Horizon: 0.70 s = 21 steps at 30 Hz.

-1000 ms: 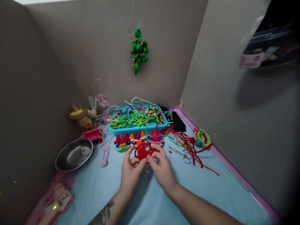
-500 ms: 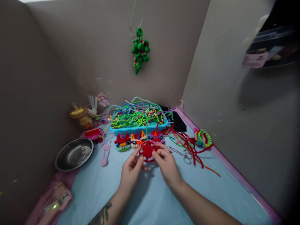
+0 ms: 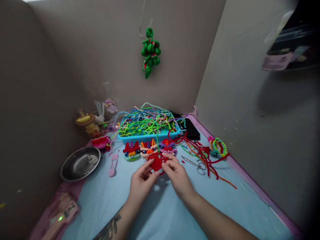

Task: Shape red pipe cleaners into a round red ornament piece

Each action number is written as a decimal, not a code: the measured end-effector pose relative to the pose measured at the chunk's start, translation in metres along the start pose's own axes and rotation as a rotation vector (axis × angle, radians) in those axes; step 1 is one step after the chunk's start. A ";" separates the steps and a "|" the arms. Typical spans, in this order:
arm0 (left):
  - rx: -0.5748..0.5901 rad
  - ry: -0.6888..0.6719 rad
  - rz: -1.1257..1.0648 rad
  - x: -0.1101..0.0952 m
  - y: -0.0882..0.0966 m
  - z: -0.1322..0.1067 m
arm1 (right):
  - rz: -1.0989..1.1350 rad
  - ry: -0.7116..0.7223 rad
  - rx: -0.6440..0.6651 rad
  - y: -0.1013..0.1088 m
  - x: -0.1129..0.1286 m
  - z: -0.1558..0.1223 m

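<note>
A round red piece [image 3: 157, 162], with a fuzzy pipe-cleaner stem looped about its edge, is held up between my two hands above the blue table cover. My left hand [image 3: 142, 180] pinches its left edge with thumb and fingers. On the opposite side, my right hand [image 3: 176, 171] grips the edge between thumb and forefinger. Just beyond lie three colourful pipe-cleaner faces: one with green trim [image 3: 131, 151], one with orange ears [image 3: 148, 149] and one with purple trim [image 3: 167, 146]. The fingers partly cover the red piece.
Behind stands a blue basket [image 3: 140, 137] heaped with pipe cleaners. To the right lie scissors [image 3: 196, 164], loose red stems [image 3: 208, 163] and a black phone [image 3: 192, 129]. On the left are a metal bowl [image 3: 72, 166], a pink clip [image 3: 113, 165] and a pink glue gun [image 3: 66, 213].
My left fingers have shifted along the red piece, the thumb moving right toward its lower edge. The right hand keeps its pinch. The whole view has shifted slightly.
</note>
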State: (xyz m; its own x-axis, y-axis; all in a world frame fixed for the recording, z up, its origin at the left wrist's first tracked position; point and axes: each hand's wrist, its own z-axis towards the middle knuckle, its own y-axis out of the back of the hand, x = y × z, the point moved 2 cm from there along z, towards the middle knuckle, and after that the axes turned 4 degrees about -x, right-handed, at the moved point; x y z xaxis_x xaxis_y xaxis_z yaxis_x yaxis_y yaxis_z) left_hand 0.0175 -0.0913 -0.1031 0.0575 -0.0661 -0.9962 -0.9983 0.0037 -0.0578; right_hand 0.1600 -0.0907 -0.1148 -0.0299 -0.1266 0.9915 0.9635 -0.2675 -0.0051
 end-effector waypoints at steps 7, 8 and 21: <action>-0.249 -0.237 0.216 -0.011 0.015 0.004 | -0.057 0.060 -0.133 0.011 0.000 0.006; -0.253 -0.299 0.277 -0.012 0.016 0.005 | -0.059 0.066 -0.127 0.012 0.001 0.006; -0.229 -0.482 0.456 -0.017 0.024 0.010 | -0.068 0.061 -0.064 0.008 0.009 0.000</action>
State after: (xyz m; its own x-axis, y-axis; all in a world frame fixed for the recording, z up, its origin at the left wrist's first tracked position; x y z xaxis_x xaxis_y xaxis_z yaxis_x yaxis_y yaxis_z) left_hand -0.0072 -0.0803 -0.0884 -0.4233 0.3423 -0.8388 -0.8971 -0.2880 0.3351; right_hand 0.1680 -0.0938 -0.1061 -0.1127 -0.1631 0.9802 0.9399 -0.3376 0.0519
